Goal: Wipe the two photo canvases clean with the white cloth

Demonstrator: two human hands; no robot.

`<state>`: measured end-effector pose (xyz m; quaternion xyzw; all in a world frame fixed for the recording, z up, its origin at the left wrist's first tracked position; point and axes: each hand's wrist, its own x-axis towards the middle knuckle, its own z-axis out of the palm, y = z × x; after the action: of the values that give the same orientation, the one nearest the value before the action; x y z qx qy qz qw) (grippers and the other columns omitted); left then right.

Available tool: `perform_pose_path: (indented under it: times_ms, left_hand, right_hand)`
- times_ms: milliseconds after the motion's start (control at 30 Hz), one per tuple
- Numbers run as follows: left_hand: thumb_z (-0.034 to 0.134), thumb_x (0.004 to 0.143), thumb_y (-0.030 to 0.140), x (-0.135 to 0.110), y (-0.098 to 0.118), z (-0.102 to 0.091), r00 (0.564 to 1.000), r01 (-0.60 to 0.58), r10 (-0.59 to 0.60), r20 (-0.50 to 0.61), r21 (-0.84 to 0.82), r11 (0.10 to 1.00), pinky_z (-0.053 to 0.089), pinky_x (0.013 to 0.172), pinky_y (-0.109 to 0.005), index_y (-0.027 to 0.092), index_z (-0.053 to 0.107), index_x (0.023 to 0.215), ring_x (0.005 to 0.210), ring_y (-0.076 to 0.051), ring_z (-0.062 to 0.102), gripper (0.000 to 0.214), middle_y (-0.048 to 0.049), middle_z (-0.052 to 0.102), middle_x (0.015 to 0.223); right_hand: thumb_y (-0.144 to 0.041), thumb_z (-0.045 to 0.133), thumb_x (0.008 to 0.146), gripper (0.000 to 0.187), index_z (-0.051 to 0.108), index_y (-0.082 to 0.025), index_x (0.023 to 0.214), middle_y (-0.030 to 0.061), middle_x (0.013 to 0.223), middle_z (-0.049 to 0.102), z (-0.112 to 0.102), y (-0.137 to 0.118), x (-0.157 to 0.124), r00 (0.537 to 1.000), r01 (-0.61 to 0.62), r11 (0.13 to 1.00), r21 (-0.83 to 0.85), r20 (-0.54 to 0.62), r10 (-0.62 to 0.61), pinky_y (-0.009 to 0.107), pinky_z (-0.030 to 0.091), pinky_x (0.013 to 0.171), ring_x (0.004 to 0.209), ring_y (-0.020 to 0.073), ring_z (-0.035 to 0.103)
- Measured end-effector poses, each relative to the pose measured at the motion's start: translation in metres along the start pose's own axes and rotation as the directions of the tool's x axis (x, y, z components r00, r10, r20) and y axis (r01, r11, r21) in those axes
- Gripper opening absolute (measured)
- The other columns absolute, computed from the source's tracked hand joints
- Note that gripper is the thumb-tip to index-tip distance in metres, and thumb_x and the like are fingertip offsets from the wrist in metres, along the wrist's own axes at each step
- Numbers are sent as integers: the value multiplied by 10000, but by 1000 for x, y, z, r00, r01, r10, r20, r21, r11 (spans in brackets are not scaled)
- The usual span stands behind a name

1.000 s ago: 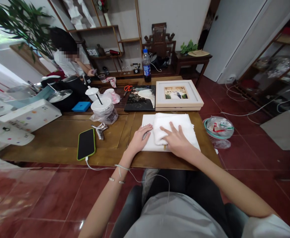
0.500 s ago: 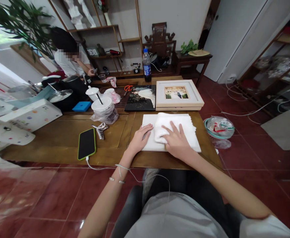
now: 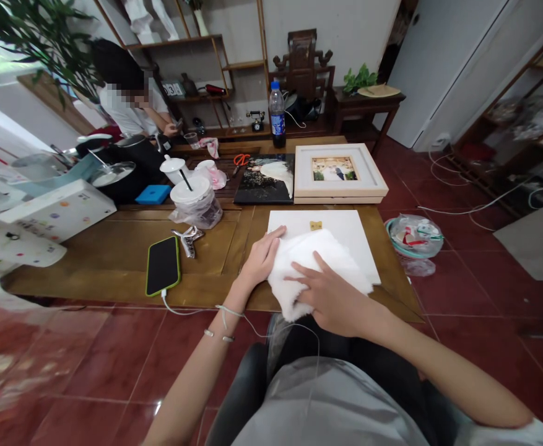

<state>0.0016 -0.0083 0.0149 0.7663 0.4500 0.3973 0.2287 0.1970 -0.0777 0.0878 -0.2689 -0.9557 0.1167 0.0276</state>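
A white board (image 3: 357, 238) lies on the wooden table in front of me, with a small gold-coloured metal plate (image 3: 316, 225) near its far edge. Over its near part is spread a fluffy white cloth (image 3: 327, 248), one corner hanging past the table edge. My right hand (image 3: 327, 294) presses on this cloth with fingers spread, and the bunched near corner sits in its grip by the thumb. Flat along the board's left edge lies my left hand (image 3: 260, 257), fingers stretched out, touching the board and the cloth's side.
Behind the board are a framed photo (image 3: 368, 179), a dark picture panel (image 3: 257, 186), orange-handled scissors (image 3: 241, 161) and a bottle (image 3: 277, 118). To the left are a lidded cup (image 3: 192, 195), a charging phone (image 3: 163, 266) and a white box (image 3: 67, 217). A person (image 3: 129, 105) sits beyond the table.
My right hand has drawn the cloth toward me, past the board's near edge. The cloth has unfolded wider, and the gold plate now shows. My left hand stays at the board's left edge.
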Motion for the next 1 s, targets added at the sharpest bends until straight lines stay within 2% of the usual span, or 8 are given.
perform_pose_path:
  times_ms: [133, 267, 333, 467, 600, 733, 833, 1000]
  left_hand:
    - [378, 936, 279, 1, -2, 3, 998, -14, 11, 57, 47, 999, 301, 1101, -419, 162, 604, 1162, 1201, -195, 524, 341, -92, 606, 1241]
    - [471, 891, 254, 2, -7, 6, 998, -39, 36, 61, 47, 998, 302, 1097, -438, 177, 640, 1097, 1197, -205, 529, 277, -90, 628, 1209]
    - [487, 879, 238, 2, -8, 6, 998, -38, 35, 54, 45, 998, 301, 1096, -447, 179, 647, 1079, 1193, -210, 533, 262, -93, 626, 1210]
    - [493, 869, 211, 3, -6, 6, 998, -53, 50, 48, 56, 997, 319, 1083, -444, 182, 652, 1060, 1165, -215, 554, 250, -87, 646, 1176]
    - [510, 858, 214, 4, -3, 3, 999, -45, 42, 34, 108, 993, 448, 960, -389, 161, 669, 1003, 1026, -223, 624, 222, -94, 690, 1048]
    - [508, 859, 222, 4, -5, 3, 999, -38, 33, 42, 111, 993, 465, 935, -373, 158, 673, 983, 992, -222, 635, 216, -93, 698, 1015]
    - [495, 866, 222, 3, -6, 4, 998, -52, 48, 49, 75, 996, 364, 1052, -412, 185, 658, 1036, 1110, -214, 588, 238, -77, 671, 1122]
    - [490, 870, 232, 2, -7, 6, 998, -36, 33, 48, 45, 998, 307, 1091, -454, 197, 648, 1062, 1183, -210, 542, 251, -86, 632, 1201]
  right_hand:
    - [-27, 415, 663, 433, 660, -180, 986, 113, 1102, 667, -19, 10, -22, 992, -119, 992, 41, 48, 117, 507, 176, 1102, 1266, 224, 427]
    - [-29, 404, 676, 471, 617, -141, 1081, 156, 1193, 613, -18, 44, -19, 925, -371, 928, -22, -89, 368, 469, 215, 1088, 1249, 241, 444]
    - [-36, 394, 694, 459, 609, -135, 1088, 156, 1201, 605, -15, 65, -7, 890, -440, 898, -32, -147, 431, 466, 237, 1066, 1269, 258, 415]
    - [-28, 377, 708, 463, 603, -163, 1089, 111, 1182, 617, -16, 84, 33, 908, -387, 922, -19, -181, 377, 434, 294, 1003, 1211, 265, 457]
    - [-92, 385, 776, 375, 628, -193, 1044, 101, 1068, 660, -22, 73, 82, 952, -285, 958, -31, -130, 279, 379, 376, 878, 1028, 262, 564]
    - [-121, 408, 791, 374, 609, -191, 1098, 124, 1074, 650, -22, 66, 106, 925, -368, 929, -37, -118, 362, 361, 399, 825, 976, 267, 586]
    - [-122, 399, 798, 398, 575, -155, 1153, 169, 1083, 638, -24, 74, 94, 884, -456, 889, -42, -137, 447, 357, 419, 769, 934, 287, 604]
    - [-88, 379, 780, 415, 573, -119, 1146, 174, 1078, 647, -35, 102, 43, 831, -548, 835, -58, -158, 534, 340, 415, 783, 949, 298, 603]
